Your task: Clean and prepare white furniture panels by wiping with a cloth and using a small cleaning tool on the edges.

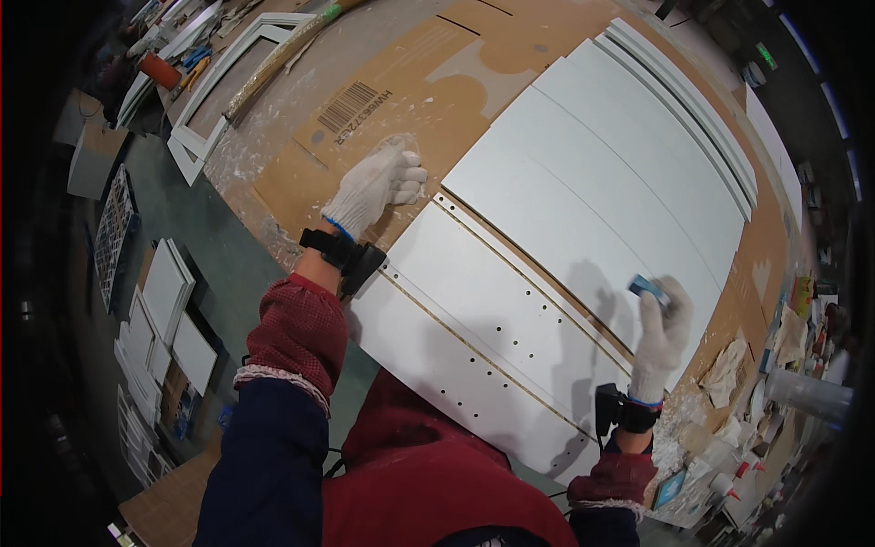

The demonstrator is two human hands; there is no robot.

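On the floor at far left lie several small white panels (pixel 173 310) in loose stacks, too jumbled to count. Above them, at the bench's upper left corner, sit 1 white frame (pixel 214 100) and 1 orange roll (pixel 158 70).

The left hand (pixel 375 187), in a white knit glove with a black wrist strap, reaches forward from a red sleeve over a dark blue one. Its palm lies flat, fingers together and slightly curled, pressing a thin clear sheet (pixel 401 146) against the brown cardboard (pixel 401 91) that covers the bench. It rests just beside the top left corner of the near white board (pixel 474 328), not clearly on it.

That near board lies diagonally, with 2 tan grooves running its length and rows of small drilled holes. Beyond it lie about 4 more long white boards (pixel 602 173) side by side, plus narrow strips at the far edge.

The right hand (pixel 663 333), gloved the same way, is raised upright over the near board's right end, fingers clamped on a small blue block (pixel 649 288) held at the fingertips.

At far right, crumpled rags (pixel 725 369), 1 clear plastic cup (pixel 807 392) and small clutter crowd the bench edge.
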